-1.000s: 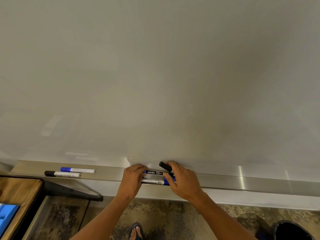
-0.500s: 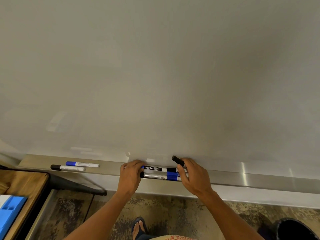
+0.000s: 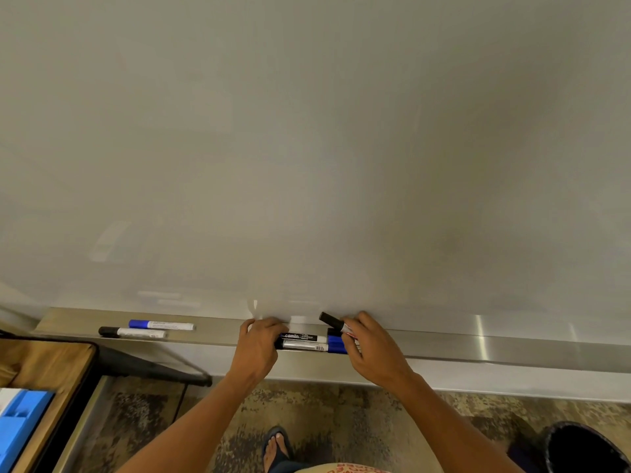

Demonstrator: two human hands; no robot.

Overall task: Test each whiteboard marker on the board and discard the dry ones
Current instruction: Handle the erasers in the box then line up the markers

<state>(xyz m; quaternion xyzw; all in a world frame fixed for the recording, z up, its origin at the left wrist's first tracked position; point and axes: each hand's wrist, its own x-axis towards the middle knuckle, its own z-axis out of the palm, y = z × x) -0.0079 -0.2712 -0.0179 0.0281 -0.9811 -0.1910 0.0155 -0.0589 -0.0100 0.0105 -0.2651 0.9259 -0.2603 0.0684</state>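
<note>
Both hands have stayed at the tray (image 3: 512,349) middle, the left hand (image 3: 256,346) curling onto the bunched markers (image 3: 302,341) to steady them while the right hand (image 3: 370,349) pinches a black-capped marker (image 3: 333,321) tilted toward the board (image 3: 307,148) for testing.

An office or classroom: wall whiteboard (image 3: 307,131), metal marker tray (image 3: 478,346), desk (image 3: 41,363).

I can't see the left ends of the marker bundle (image 3: 304,341) under the left hand (image 3: 258,346); bin (image 3: 580,447) and blue tray (image 3: 18,421) cropped by frame edges.
</note>
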